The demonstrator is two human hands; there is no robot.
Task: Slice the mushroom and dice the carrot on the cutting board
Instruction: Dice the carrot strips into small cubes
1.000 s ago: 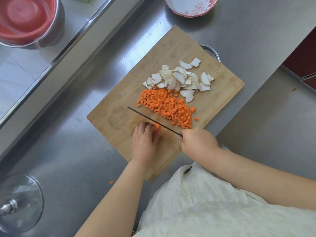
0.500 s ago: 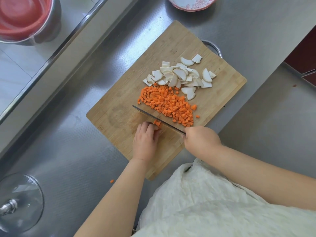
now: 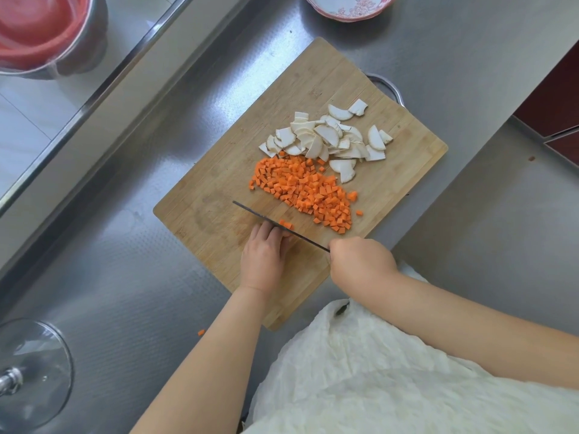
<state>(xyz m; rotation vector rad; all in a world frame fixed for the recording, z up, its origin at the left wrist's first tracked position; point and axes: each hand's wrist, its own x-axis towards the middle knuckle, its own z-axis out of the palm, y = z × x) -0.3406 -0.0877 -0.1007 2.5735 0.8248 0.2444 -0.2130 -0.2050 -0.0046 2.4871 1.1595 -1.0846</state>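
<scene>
Since 0.5 s ago the knife (image 3: 279, 225) has edged nearer the left hand (image 3: 264, 258), w/ a few fresh carrot cubes (image 3: 285, 224) now lying on its far side. Carrot dice pile (image 3: 305, 191) sits mid cutting board (image 3: 213, 214), pushed clear of the cutting lane; mushroom slices (image 3: 329, 139) heaped just beyond, touching the dice at the seam, prob. kept apart so each stays sorted. Left hand is palm-down, fingers curled over the last carrot stub, which is hidden under them, knuckles right against the blade as a guide. Right hand (image 3: 360, 264) has its grip wrapped closed round the knife handle, wrist low, forearm coming in from the right. Blade runs diagonally, edge down on the board. One stray cube (image 3: 201, 332) lies on the tabletop (image 3: 125, 292) off the board's near corner. Dicing looks nearly done.
</scene>
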